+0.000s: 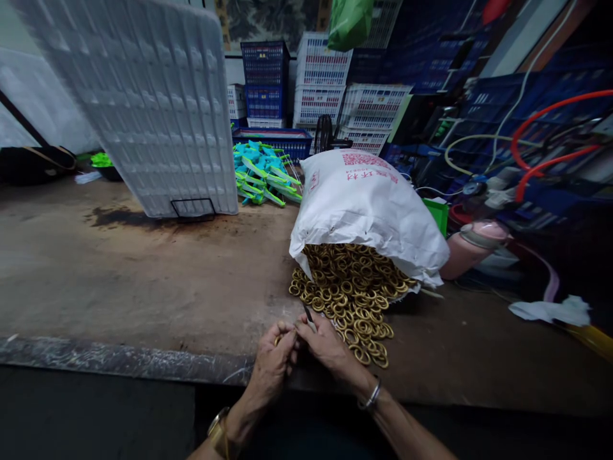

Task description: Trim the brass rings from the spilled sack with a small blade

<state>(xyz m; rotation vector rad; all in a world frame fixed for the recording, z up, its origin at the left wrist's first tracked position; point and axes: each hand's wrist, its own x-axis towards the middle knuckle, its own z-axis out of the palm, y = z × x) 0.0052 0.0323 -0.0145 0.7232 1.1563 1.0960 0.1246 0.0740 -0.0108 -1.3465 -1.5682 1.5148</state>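
Note:
My left hand (274,356) is closed on a brass-coloured ring (278,340), of which only a small part shows between the fingers. Pinched in my right hand (325,342) is a slim tool with a dark tip (308,313), which looks like a small knife; its lower part is hidden by the fingers. The fingertips of both hands meet near the table's front edge. Just beyond and to the right, a heap of brass-coloured rings (352,294) spills from the mouth of a white woven sack (364,198) lying on its side.
A ribbed translucent panel (177,115) leans upright in a black wire stand (194,207) on the brown table (143,281). Behind it lie blue and green plastic pieces (263,169). At right are a pink container (474,246) and orange hose (527,172). Stacked crates (320,70) fill the back.

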